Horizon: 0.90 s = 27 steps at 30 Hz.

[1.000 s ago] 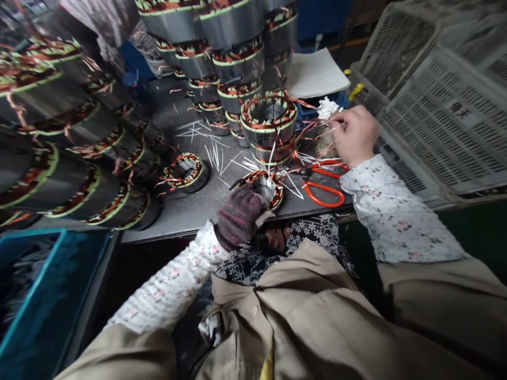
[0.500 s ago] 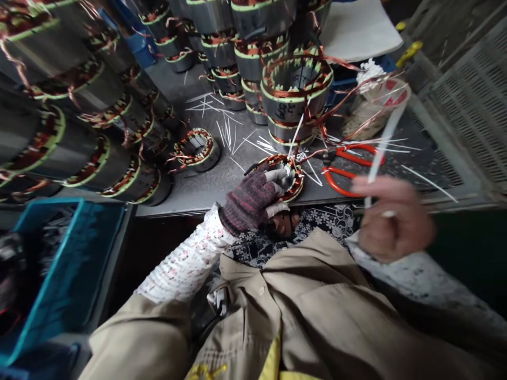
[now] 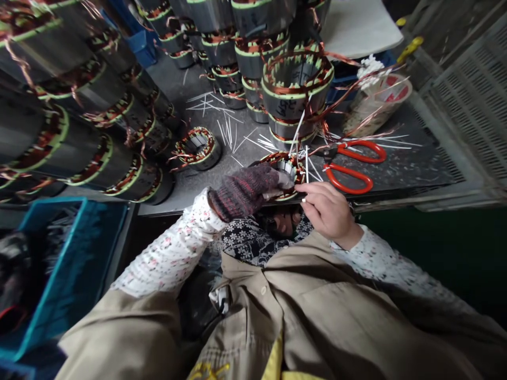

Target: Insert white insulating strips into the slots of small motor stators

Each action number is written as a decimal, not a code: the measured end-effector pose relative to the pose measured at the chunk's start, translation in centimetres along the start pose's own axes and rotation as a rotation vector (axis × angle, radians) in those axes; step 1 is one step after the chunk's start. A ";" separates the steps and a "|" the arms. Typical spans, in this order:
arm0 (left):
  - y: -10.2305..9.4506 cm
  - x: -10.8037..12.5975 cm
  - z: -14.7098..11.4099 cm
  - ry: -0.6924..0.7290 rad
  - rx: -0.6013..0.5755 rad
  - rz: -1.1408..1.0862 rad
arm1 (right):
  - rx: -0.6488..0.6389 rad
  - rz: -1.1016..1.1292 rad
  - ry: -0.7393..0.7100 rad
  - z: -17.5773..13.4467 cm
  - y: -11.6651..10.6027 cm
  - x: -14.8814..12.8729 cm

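A small stator point(image 3: 295, 164) with copper windings and light-green slot insulation lies at the bench's front edge. My left hand point(image 3: 259, 187), in a dark fingerless knit glove, is closed over its near-left rim, the fingertips at the inner bore. From the right, my bare right hand point(image 3: 327, 206) reaches to the same rim, thumb and forefinger pinched. A thin white strip point(image 3: 307, 161) rises from these fingers, and a short white end shows below them. Another white strip point(image 3: 300, 124) sticks up from the stator's far side. Red-handled scissors point(image 3: 352, 182) lie right of the stator.
Tall stator stacks point(image 3: 91, 79) fill the left side, and more stand behind. A stator point(image 3: 295, 100) with long copper leads tops a nearby stack. One small stator point(image 3: 198, 150) sits alone. White strips point(image 3: 227, 132) lie scattered. A tape roll point(image 3: 396, 89) and blue crate point(image 3: 75, 253) flank the bench.
My right hand has moved left and inward with the white strip, from beside the scissors to the stator's rim. My left hand's fingers have drawn closer together on the stator.
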<state>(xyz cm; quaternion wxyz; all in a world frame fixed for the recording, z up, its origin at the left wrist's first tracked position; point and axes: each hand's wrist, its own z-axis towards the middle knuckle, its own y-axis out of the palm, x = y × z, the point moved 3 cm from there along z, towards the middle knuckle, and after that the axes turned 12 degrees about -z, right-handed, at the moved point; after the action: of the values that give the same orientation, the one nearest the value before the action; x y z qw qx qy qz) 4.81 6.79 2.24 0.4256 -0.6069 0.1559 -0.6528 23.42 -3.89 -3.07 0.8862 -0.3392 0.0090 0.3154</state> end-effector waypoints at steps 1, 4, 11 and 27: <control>0.1 0.0 0.2 0.014 -0.027 0.035 | 0.000 0.003 0.001 0.0 0.0 -0.1; 0.3 0.6 0.8 0.035 -0.143 0.242 | 0.001 0.029 0.035 0.2 -0.1 -0.2; 0.2 3.2 1.0 0.133 -0.116 0.569 | 0.130 0.201 0.157 -0.3 -2.8 -0.6; 5.5 2.4 -1.0 -0.010 0.496 0.391 | -0.135 0.300 0.339 -2.0 -3.9 -2.0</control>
<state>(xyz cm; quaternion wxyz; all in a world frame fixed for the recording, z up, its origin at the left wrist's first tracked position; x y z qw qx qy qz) 6.13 1.51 -0.36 0.6788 -0.4465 0.1034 -0.5737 24.43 -8.39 -1.86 0.7905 -0.4408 0.1868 0.3820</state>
